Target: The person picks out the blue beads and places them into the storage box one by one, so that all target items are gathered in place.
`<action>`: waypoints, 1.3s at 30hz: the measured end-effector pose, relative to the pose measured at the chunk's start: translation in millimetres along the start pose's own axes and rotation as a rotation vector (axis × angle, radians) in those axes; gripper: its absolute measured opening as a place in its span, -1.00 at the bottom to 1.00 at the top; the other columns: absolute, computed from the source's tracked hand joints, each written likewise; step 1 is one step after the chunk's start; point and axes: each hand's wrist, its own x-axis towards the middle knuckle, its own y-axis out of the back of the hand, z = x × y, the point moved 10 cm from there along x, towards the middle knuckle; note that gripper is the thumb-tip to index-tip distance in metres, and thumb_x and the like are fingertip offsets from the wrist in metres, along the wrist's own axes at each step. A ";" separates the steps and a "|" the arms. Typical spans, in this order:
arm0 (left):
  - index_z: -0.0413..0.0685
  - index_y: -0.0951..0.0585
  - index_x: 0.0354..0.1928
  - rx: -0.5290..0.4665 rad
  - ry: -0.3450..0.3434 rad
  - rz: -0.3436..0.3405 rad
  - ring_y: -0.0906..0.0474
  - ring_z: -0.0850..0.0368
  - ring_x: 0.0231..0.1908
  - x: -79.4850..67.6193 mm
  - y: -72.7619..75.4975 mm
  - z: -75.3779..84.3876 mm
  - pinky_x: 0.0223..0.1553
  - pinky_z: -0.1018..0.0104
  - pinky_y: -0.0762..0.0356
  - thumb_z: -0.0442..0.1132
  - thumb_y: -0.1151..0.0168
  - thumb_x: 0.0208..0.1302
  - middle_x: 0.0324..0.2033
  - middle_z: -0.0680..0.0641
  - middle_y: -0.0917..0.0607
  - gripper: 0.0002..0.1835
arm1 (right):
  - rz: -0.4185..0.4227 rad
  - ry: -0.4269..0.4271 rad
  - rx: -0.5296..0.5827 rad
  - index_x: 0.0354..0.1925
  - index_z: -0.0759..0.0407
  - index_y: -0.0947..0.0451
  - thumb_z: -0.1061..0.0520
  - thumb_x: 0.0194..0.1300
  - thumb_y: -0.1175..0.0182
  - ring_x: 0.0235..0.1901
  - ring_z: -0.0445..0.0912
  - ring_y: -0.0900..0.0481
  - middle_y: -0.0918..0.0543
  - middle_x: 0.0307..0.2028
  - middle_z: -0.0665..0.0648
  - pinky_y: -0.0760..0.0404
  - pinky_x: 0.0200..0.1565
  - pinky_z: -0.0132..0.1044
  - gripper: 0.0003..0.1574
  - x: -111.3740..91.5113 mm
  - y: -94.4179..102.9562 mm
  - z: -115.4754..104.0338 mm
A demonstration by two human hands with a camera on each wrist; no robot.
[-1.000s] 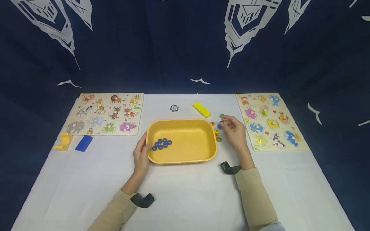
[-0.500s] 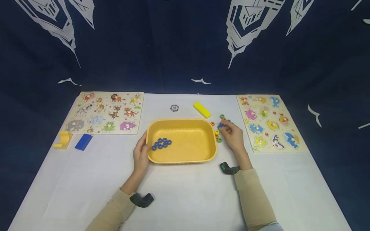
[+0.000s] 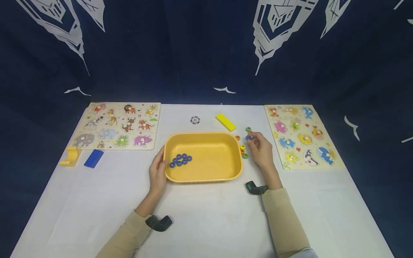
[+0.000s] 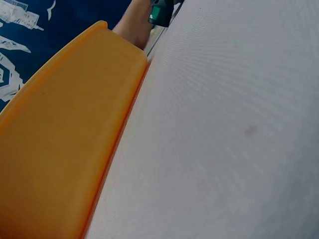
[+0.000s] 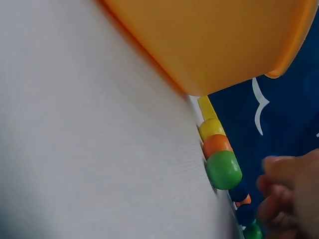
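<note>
A yellow plastic tray (image 3: 206, 175) stands mid-table, with several blue ring beads (image 3: 179, 160) grouped at its left inside. My left hand (image 3: 158, 175) grips the tray's left end, thumb over the rim. Right of the tray, my right hand (image 3: 262, 150) pinches a blue bead (image 3: 248, 137) at its fingertips, just over the loose beads. In the right wrist view the curled fingers hover above the table; only a bluish trace shows at their tips. Near them lie a green bead (image 5: 224, 170), an orange bead (image 5: 217, 144) and a yellow bead (image 5: 211, 128).
Animal peg puzzles lie at the back left (image 3: 117, 127) and right (image 3: 301, 136). A yellow block (image 3: 225, 122) and a round chip (image 3: 195, 120) sit behind the tray. At left are a yellow arch block (image 3: 71, 157) and a blue block (image 3: 94, 158).
My right hand moved down and left among the beads, then slightly up and right, with a blue bead now at its fingertips. The left hand and tray have stayed put.
</note>
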 end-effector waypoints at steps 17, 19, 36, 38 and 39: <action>-0.29 -0.21 0.25 -0.018 0.034 -0.006 -0.13 0.07 0.27 0.8 -4.5 -1.8 0.23 0.57 -0.17 -0.48 0.20 0.22 0.26 -0.16 -0.25 -0.50 | -0.445 0.313 0.104 -0.23 0.05 -0.49 0.05 0.15 -0.17 -0.54 -0.21 -0.41 -0.51 -0.52 -0.08 -0.47 -0.53 -0.41 -0.81 -33.3 -56.1 -156.4; -0.30 -0.20 0.25 -0.019 0.035 -0.008 -0.13 0.07 0.27 0.7 -4.8 -2.3 0.22 0.58 -0.17 -0.48 0.20 0.22 0.26 -0.17 -0.25 -0.50 | -0.510 0.307 0.064 -0.25 0.03 -0.50 0.05 0.15 -0.17 -0.54 -0.21 -0.41 -0.51 -0.53 -0.09 -0.47 -0.52 -0.41 -0.83 -36.1 -73.6 -158.1; -0.29 -0.21 0.25 -0.007 0.044 0.000 -0.12 0.08 0.28 -0.9 -2.0 -1.7 0.23 0.62 -0.13 -0.46 0.20 0.24 0.26 -0.15 -0.25 -0.51 | -0.709 0.369 -0.173 -0.21 0.05 -0.48 0.06 0.09 -0.21 -0.57 -0.23 -0.39 -0.45 -0.59 -0.09 -0.38 -0.55 -0.46 -0.75 -56.9 -132.7 -172.7; -0.28 -0.21 0.25 0.001 0.041 0.000 -0.12 0.08 0.28 -0.9 -1.8 -1.1 0.23 0.62 -0.14 -0.45 0.20 0.24 0.26 -0.15 -0.26 -0.51 | -0.695 0.364 -0.146 -0.19 0.08 -0.47 0.09 0.08 -0.22 -0.53 -0.24 -0.42 -0.49 -0.54 -0.10 -0.43 -0.49 -0.46 -0.72 -56.5 -130.4 -173.1; -0.28 -0.21 0.25 0.006 0.040 0.002 -0.12 0.08 0.28 -1.0 -1.5 -0.8 0.23 0.61 -0.14 -0.45 0.20 0.25 0.25 -0.15 -0.26 -0.51 | -0.691 0.357 -0.128 -0.17 0.09 -0.46 0.10 0.08 -0.22 -0.51 -0.24 -0.44 -0.51 -0.51 -0.10 -0.46 -0.46 -0.46 -0.71 -56.4 -128.3 -173.1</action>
